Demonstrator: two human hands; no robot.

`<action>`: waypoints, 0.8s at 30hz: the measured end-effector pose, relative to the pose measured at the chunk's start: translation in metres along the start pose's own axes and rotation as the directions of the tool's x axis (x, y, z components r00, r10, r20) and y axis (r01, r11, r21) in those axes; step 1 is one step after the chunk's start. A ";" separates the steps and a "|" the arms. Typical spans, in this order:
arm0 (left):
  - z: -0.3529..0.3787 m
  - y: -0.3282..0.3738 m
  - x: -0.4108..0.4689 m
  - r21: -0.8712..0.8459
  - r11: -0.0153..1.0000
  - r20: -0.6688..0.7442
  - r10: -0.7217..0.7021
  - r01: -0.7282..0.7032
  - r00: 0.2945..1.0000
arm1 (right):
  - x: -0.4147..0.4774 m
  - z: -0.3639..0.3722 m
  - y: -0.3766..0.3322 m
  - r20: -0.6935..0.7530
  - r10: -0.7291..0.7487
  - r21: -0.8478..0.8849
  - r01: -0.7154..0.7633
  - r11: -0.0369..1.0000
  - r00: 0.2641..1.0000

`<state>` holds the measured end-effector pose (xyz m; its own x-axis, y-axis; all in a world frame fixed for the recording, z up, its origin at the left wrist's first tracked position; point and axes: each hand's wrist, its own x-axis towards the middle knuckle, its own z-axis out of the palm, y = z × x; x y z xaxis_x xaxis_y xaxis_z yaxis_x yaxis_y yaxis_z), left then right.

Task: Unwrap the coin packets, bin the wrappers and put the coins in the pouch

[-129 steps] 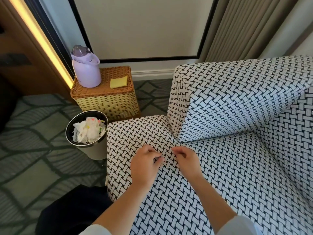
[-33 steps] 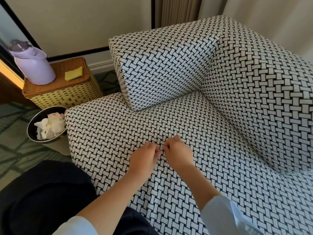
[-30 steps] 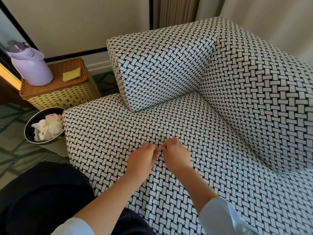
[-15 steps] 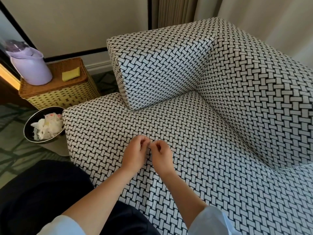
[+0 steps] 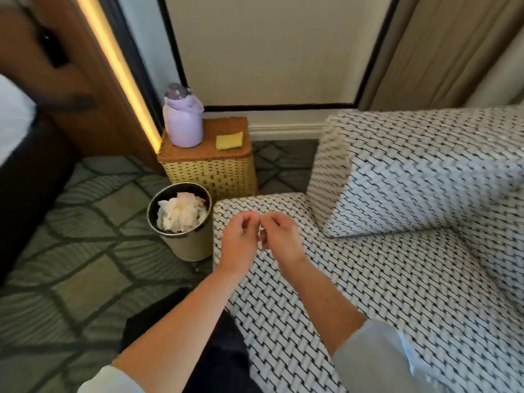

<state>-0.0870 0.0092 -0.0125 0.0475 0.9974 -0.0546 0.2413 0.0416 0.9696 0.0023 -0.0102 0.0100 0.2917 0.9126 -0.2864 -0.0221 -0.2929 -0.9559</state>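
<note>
Item, hands: I am seeing the left hand point(image 5: 241, 242) and the right hand point(image 5: 280, 239) hanging together above the front corner of the sofa seat point(image 5: 368, 279), where half a second ago they were lying low on the weave; both are now lifted clear of it, fingers curled, tips meeting. Item, coin packet point(image 5: 262, 229): a small pale scrap is showing between the fingertips, both hands pinching it; I am taking it for a packet being worked open, though it is too small and blurred to be sure, and I am seeing no loose coin. Item, view: the head is swinging left, bringing the bin point(image 5: 192, 245) close beside the hands, just off the seat edge, with crumpled wrappers point(image 5: 178, 214) already filling it. Item, yellow pouch point(image 5: 229, 140): lying flat on the wicker box point(image 5: 209, 171) beyond the bin, beside the purple jug point(image 5: 184, 126), well apart from the hands; I am judging it the pouch. Reading: the lift and the turn towards the bin are suggesting a wrapper coming off, with binning next and the coin going to the pouch after
</note>
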 end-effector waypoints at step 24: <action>-0.199 -0.181 0.275 0.142 0.791 -0.212 -0.563 0.596 0.799 | 0.271 0.271 0.059 -0.015 0.387 -0.522 -0.337 0.783 0.922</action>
<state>-0.3102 0.2881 -0.1551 -0.3035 0.7855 -0.5393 0.3564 0.6185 0.7004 -0.1790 0.2976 -0.1415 0.2749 0.7238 -0.6329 0.3836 -0.6862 -0.6181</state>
